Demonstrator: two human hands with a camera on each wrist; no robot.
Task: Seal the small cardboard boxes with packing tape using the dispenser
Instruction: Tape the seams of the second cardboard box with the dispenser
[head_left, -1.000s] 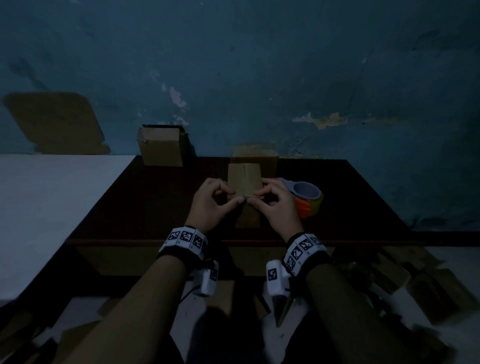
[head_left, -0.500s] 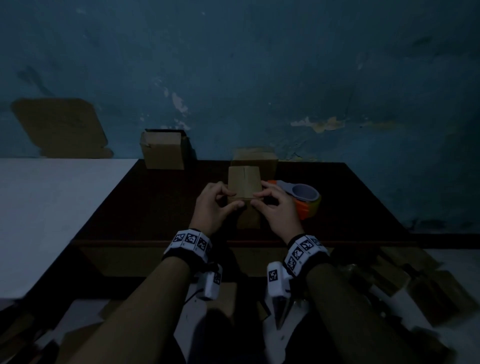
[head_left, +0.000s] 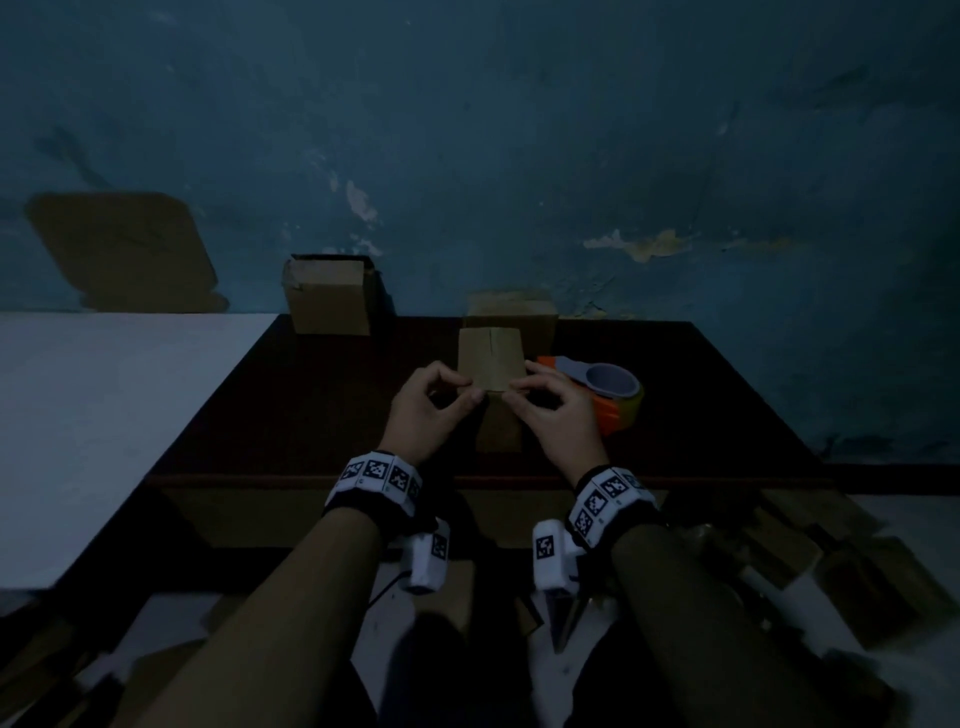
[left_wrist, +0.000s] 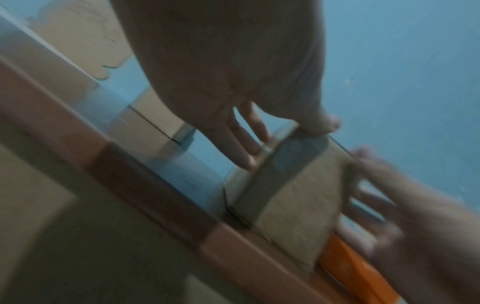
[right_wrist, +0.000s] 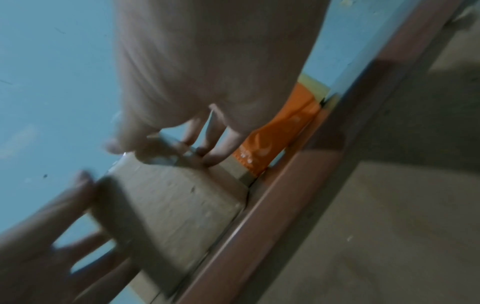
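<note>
A small cardboard box (head_left: 488, 361) stands mid-table, its top flaps shut with a seam down the middle. My left hand (head_left: 460, 397) holds its near left top corner, thumb (left_wrist: 319, 123) on top and fingers (left_wrist: 246, 156) down the left side. My right hand (head_left: 524, 397) mirrors it at the right corner, fingers (right_wrist: 213, 156) on the right side. A darker strip (left_wrist: 262, 185) runs down the box's front face (right_wrist: 176, 201). The orange tape dispenser (head_left: 608, 415) with its roll (head_left: 613, 382) lies just right of the box, behind my right hand.
A second box (head_left: 511, 312) sits directly behind the held one, and a third (head_left: 330, 296) at the table's (head_left: 260, 415) back left. Flat cardboard (head_left: 124, 249) leans on the blue wall. A white surface (head_left: 104, 415) adjoins on the left. Cardboard pieces (head_left: 857, 561) litter the floor at right.
My thumbs, which met at the middle of the box's near top edge, have drawn slightly apart toward its corners. Box and dispenser have stayed in place.
</note>
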